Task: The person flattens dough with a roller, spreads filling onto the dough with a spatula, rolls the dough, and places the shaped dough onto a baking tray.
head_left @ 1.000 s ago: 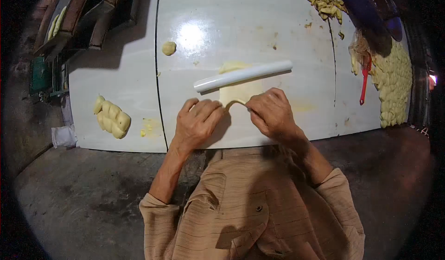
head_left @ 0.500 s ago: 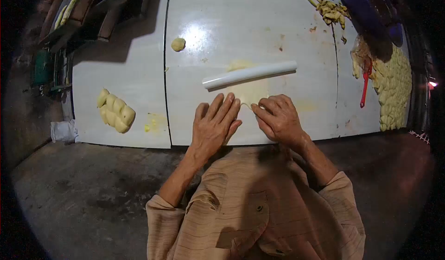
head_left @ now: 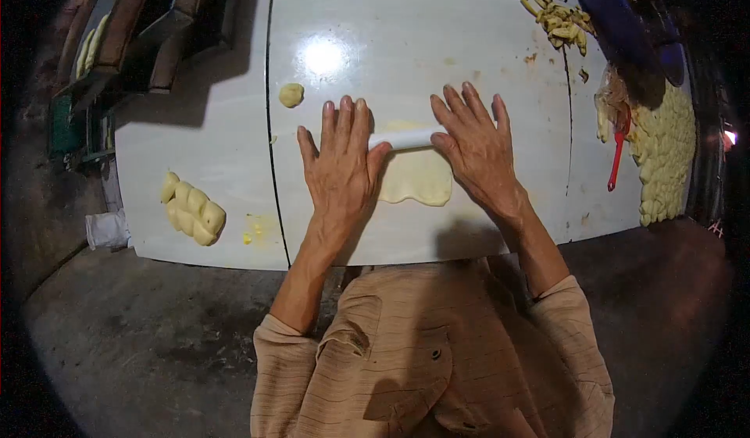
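A white rolling pin [head_left: 408, 140] lies across a flattened sheet of pale dough [head_left: 418, 180] on the table in front of me. My left hand [head_left: 337, 157] rests flat over the pin's left end, fingers stretched forward and thumb along the pin. Over the right end lies my right hand [head_left: 476, 145], its fingers spread and its thumb touching the pin. Both ends of the pin are hidden under the hands. The sheet's near edge is wavy and lies free of both hands.
A small dough ball [head_left: 291, 95] sits beyond my left hand. Several joined dough pieces [head_left: 194, 208] lie at left. Yellowish strips [head_left: 562, 28], a red-handled tool [head_left: 616, 160] and a mass of dough pieces [head_left: 666, 153] are at right. Dark wooden trays [head_left: 168, 35] stand at the upper left.
Both hands have moved forward from the near edge of the dough onto the rolling pin. The dough's near edge, at the fingers before, now lies flat, and the pin looks more level.
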{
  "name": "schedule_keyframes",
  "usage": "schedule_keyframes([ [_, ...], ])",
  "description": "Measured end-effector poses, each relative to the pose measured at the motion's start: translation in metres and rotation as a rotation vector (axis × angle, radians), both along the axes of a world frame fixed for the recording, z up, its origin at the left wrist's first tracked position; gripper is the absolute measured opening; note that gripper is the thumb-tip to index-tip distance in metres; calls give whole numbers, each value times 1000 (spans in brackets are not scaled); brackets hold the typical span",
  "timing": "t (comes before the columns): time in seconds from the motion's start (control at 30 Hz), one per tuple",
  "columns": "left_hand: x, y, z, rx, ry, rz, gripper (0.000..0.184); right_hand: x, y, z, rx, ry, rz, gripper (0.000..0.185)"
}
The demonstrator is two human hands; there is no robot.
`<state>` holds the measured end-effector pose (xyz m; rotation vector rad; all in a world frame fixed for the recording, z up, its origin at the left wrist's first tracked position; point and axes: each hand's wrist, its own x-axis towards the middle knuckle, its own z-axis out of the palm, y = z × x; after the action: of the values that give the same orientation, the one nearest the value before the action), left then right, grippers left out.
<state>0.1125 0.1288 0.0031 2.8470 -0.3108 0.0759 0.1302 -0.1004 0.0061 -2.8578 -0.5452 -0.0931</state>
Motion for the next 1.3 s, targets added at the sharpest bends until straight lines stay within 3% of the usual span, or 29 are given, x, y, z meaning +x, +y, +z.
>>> schedule_keyframes([
  [0.23,83,-10,-1,41,-31,33,49,70,14,-9,-133,-93,-156,57],
  [0.33,91,-6,-16,148,-123,-19,48,76,-1,3,82,-89,66,60],
  [0.4,90,-2,6,109,51,-69,51,67,-15,15,228,15,268,48],
  [0.47,82,10,1,-12,133,-129,54,49,-20,19,197,187,277,41],
  [0.53,68,15,13,-82,112,-225,59,31,-18,36,237,112,320,37],
  [0.6,54,15,33,-112,87,-303,59,14,-22,43,233,185,315,46],
  [0.7,26,2,16,-46,120,-245,64,-9,-19,37,140,178,277,66],
  [0.8,-12,3,11,-30,129,-247,64,-42,-12,21,-8,123,194,69],
  [0.93,-70,7,8,-72,188,-232,72,-84,-14,18,60,133,215,65],
  [1.0,-84,7,1,-45,191,-217,74,-94,-15,6,104,0,216,57],
  [1.1,-95,13,-3,-71,20,-233,74,-95,-25,-8,173,-109,247,53],
  [1.2,-101,18,3,-261,-147,-119,79,-95,-38,4,232,-62,219,56],
  [1.3,-101,10,-2,-187,-93,-130,82,-84,-55,16,271,-102,115,53],
])
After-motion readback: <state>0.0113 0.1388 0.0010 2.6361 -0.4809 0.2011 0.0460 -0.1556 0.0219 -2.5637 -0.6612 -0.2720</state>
